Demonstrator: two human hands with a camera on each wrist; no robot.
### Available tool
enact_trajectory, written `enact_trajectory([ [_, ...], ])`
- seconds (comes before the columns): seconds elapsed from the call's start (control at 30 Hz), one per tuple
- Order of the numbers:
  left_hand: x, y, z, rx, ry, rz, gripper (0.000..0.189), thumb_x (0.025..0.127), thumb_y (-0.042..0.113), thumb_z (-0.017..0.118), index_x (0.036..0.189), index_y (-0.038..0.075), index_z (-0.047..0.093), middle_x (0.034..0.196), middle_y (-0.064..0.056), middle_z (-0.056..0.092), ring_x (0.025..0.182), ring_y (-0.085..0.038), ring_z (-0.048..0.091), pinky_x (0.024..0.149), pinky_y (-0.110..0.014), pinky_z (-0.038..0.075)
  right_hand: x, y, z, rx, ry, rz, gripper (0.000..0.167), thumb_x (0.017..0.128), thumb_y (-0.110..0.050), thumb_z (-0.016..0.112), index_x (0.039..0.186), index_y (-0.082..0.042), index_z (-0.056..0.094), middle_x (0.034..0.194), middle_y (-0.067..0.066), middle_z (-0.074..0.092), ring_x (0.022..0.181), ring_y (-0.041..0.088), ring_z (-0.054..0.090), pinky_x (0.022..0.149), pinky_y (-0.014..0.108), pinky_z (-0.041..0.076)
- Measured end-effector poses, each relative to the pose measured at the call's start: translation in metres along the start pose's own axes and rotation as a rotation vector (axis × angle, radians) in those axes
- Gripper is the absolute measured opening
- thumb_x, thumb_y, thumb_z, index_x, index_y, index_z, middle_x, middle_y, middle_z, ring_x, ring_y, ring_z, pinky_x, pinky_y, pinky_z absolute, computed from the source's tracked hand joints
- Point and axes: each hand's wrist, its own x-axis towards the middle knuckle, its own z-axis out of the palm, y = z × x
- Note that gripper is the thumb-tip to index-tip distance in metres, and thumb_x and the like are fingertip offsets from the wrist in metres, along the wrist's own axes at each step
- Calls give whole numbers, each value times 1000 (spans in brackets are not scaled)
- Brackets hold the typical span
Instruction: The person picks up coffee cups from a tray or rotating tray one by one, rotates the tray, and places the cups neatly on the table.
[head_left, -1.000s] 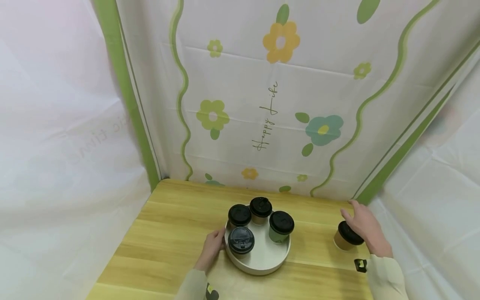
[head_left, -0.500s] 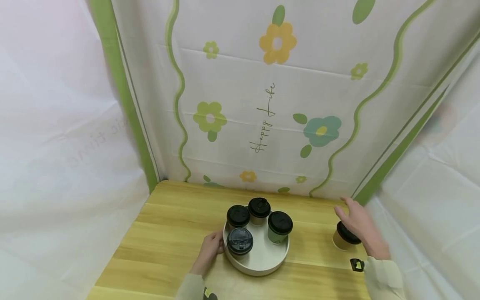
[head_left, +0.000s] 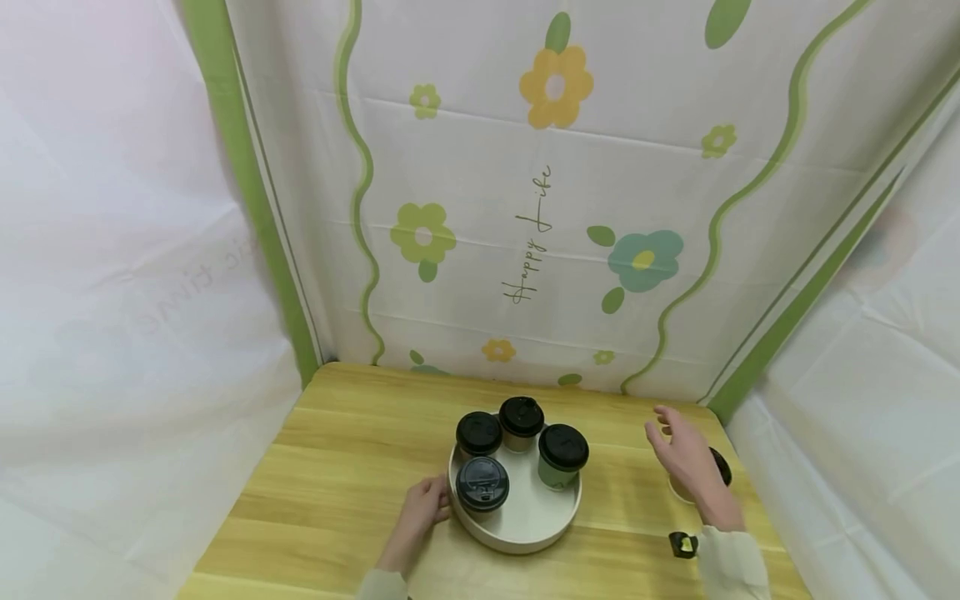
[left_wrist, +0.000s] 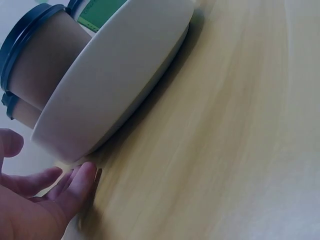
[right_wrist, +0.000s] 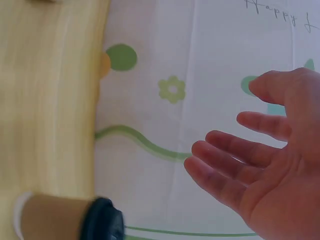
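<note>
Round tray [head_left: 531,515]: left hand [head_left: 424,503] relaxed at nine o'clock; right hand [head_left: 686,457] spread near lidded coffee cup [right_wrist: 59,218] at three.

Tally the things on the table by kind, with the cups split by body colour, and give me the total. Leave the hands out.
Brown cups: 4
Green cup: 1
Round white tray: 1
Total: 6
</note>
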Motion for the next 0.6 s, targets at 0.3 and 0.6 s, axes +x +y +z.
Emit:
enact_trajectory([
  [0.3,-4,3,5,-11,16,0,37,102,30,48,98,-4,62,85,-4,61,78,-12,60,70,-29,60,-3,-11,22,90,0,53,64,103,-49,37,148,-4,37,138,28,52,118,45,57,86,55,55],
  [0.6,-5,2,4,8,1,11,47,103,31,46,114,-11,62,88,-6,68,80,-11,65,76,-31,62,0,-10,56,135,19,105,55,104,-42,39,146,-7,39,134,25,58,118,42,59,89,53,55],
])
